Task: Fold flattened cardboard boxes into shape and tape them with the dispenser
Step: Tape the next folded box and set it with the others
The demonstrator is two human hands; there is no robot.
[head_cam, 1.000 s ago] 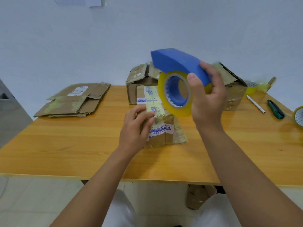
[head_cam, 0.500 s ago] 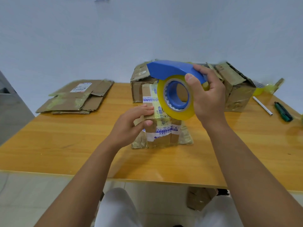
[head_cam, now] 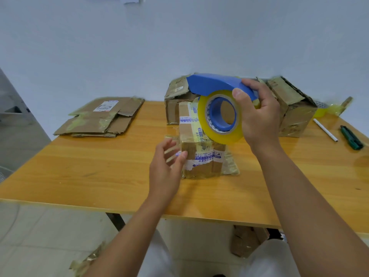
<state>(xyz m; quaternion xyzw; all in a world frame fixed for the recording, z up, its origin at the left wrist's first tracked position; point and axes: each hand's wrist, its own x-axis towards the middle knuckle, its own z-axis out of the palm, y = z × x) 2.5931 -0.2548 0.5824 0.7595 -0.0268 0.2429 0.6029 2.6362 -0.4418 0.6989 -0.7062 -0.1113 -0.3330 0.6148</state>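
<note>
A white pen [head_cam: 325, 130] lies beside a green marker [head_cam: 351, 137].

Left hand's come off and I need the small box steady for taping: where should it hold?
Grip the small box by its near left vertical edge, left hand coming from the left. That side is bare and closest, while the tape dispenser in the right hand hangs over the top right.
</note>
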